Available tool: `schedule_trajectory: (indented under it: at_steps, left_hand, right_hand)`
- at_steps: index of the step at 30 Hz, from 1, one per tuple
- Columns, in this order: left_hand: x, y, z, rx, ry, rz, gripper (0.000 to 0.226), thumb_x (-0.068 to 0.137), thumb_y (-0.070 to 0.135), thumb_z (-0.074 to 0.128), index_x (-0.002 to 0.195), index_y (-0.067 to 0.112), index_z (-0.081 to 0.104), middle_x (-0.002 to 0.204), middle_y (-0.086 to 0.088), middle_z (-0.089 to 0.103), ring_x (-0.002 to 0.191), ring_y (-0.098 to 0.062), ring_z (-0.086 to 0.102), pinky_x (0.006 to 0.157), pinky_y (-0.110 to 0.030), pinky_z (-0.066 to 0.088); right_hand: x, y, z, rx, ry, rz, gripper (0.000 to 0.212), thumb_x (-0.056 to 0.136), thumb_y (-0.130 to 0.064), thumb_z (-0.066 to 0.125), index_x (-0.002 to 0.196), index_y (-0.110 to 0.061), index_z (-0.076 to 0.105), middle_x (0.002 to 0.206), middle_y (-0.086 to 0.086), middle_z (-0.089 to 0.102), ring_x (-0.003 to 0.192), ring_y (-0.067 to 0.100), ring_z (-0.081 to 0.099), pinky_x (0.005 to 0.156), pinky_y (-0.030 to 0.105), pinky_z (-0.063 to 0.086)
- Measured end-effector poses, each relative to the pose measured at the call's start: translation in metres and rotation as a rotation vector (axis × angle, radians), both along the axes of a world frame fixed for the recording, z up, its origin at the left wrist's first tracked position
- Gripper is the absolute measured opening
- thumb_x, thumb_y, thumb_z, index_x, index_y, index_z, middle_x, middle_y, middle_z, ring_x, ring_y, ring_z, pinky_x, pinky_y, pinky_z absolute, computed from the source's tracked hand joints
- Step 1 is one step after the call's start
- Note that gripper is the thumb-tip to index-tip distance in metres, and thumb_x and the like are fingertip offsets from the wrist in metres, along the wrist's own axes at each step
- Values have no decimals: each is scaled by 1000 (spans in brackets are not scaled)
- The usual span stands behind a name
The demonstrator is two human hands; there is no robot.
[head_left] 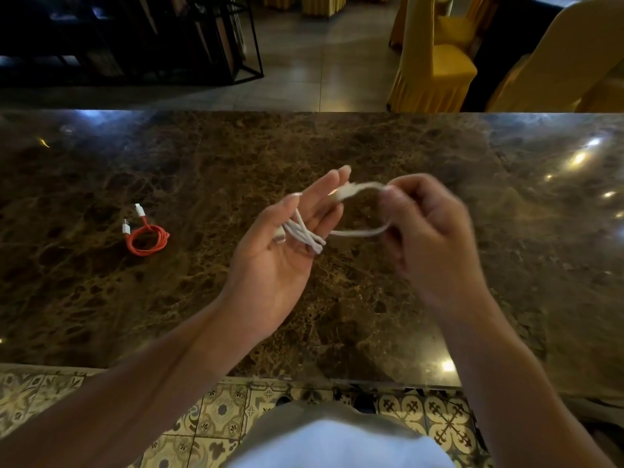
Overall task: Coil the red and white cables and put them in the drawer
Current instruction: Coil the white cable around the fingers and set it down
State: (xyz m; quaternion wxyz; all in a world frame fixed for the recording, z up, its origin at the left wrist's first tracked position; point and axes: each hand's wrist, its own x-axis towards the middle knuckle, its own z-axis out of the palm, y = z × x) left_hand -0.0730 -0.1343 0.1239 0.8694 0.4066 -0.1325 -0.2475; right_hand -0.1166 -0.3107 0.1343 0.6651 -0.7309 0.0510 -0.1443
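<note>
The thin white charging cable (305,236) is up in the air over the shiny brown marble table (337,146), half wound. A few loops lie across the left hand (280,261), whose fingers are spread flat. The right hand (429,231) pinches the loose end between thumb and fingertips. To do this well, I think each new loop should match the others and stay snug. The thin red cable (147,238) sits coiled on the table, well apart to the left. I see no drawer.
</note>
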Motion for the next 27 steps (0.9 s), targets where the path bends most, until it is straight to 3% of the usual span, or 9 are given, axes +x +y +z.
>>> schedule_trajectory:
  at_steps: [2, 4, 8, 11, 13, 15, 20, 24, 27]
  left_hand:
    - [-1, 1, -3, 18, 15, 13, 47, 103, 26, 38, 140, 3, 55, 154, -16, 50, 147, -27, 43, 124, -41, 30]
    - [3, 1, 0, -17, 87, 26, 48, 101, 25, 42, 143, 3, 52, 153, -15, 52, 145, -27, 46, 125, -41, 28]
    - [19, 6, 18, -125, 231, 95, 49, 108, 26, 35, 147, -2, 44, 147, -23, 56, 138, -37, 54, 123, -42, 34]
    - [23, 12, 27, -135, 287, 77, 52, 111, 32, 33, 148, -3, 42, 146, -27, 55, 135, -42, 56, 117, -40, 42]
    - [24, 16, 30, -157, 309, 79, 53, 112, 35, 32, 147, -5, 41, 145, -30, 54, 136, -45, 54, 113, -39, 46]
    - [25, 22, 35, -205, 313, 78, 54, 113, 33, 30, 143, -10, 43, 141, -32, 57, 137, -46, 52, 109, -39, 51]
    - [14, 19, 41, -287, 324, -115, 57, 115, 31, 21, 144, -16, 38, 127, -31, 67, 139, -43, 49, 111, -38, 49]
    - [6, 13, 36, -290, 315, -309, 65, 113, 34, 18, 137, -19, 48, 137, -33, 59, 143, -43, 44, 116, -39, 44]
    - [5, 13, 37, -357, 315, -414, 63, 111, 32, 22, 138, -19, 45, 135, -35, 60, 141, -46, 45, 113, -41, 47]
  right_hand:
    - [0, -8, 5, 111, -11, 4, 18, 109, -13, 50, 96, -5, 60, 57, -7, 54, 38, 10, 41, 35, 20, 32]
    - [-5, -5, 7, 159, 0, 160, 17, 108, -9, 47, 100, 2, 57, 60, -1, 57, 35, 11, 40, 33, 17, 31]
    - [-10, 14, -1, 234, 72, 506, 12, 106, -10, 48, 99, -1, 53, 79, 18, 51, 42, 1, 41, 40, 11, 33]
    - [-8, 12, -12, 221, 146, 612, 13, 108, -10, 45, 99, -3, 52, 83, 16, 43, 48, 0, 37, 44, 10, 32]
    - [-7, 6, -20, 114, 122, 664, 18, 108, -16, 46, 98, -5, 56, 79, 14, 41, 54, 4, 36, 49, 13, 33]
    - [-2, 2, -32, -147, 28, 637, 20, 108, -18, 49, 94, -9, 60, 79, 6, 49, 63, 6, 43, 58, 18, 37]
    - [16, 4, -68, -660, -110, 399, 18, 107, -25, 54, 103, -14, 67, 105, -8, 61, 85, 12, 62, 72, 40, 54]
    - [23, 13, -73, -781, -164, 324, 33, 105, -37, 43, 106, -14, 67, 105, -13, 57, 80, 12, 60, 65, 46, 54]
    - [25, 12, -71, -769, -162, 307, 38, 105, -40, 40, 110, -13, 68, 108, -4, 62, 84, 18, 63, 66, 47, 54]
